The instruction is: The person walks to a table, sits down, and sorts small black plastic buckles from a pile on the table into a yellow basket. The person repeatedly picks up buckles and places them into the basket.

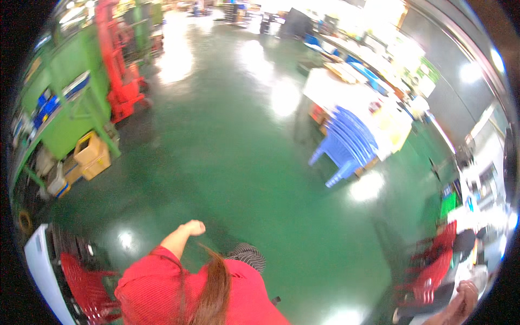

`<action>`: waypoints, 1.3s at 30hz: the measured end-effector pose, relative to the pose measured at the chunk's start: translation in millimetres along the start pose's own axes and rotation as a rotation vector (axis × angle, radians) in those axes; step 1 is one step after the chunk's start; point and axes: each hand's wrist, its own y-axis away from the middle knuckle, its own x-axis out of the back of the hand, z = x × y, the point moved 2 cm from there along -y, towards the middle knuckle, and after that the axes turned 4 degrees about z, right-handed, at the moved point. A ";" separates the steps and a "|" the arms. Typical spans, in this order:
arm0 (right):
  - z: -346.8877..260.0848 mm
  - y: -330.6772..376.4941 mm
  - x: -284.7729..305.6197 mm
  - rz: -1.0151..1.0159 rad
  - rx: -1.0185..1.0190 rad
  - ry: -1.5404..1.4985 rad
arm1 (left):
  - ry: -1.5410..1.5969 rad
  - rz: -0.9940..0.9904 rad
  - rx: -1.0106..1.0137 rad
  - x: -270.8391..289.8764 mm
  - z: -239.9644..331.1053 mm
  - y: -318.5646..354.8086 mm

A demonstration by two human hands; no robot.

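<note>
Hanging at the lower right edge of the view, the right hand (461, 300) is blurred and partly cut off by the rim. Its fingers look loosely curled, but I cannot tell whether they close on anything. The left hand is out of view. Nearest the right hand, just up and to its left, stands a stack of red chairs (433, 271) with slatted backs. The hand is near them but apart from them, as far as the blur allows. Any grasp on a chair back is best taken squarely on the top rail, since a stack of light plastic seats would likely tip if pulled from one corner.

Behind the chairs a cluttered workbench (483, 214) runs along the right rim. Ahead and to the left a co-worker (179, 281) in a red top stands close, one fist (194, 227) raised over the glossy green floor (227, 162). Moving here calls for leaving that person room and watching the shiny floor, which could be slick.

Farther out, a tilted stack of blue stools (346, 141) leans beside a white table (338, 89). Across the floor, well apart, stand a green machine frame (70, 81), a red lifter (116, 65) and yellow crates (92, 157).
</note>
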 end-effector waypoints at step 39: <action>247.3 333.5 1113.9 0.440 -0.907 1.422 | -1.534 -0.453 -0.553 -696.8 1187.4 66.2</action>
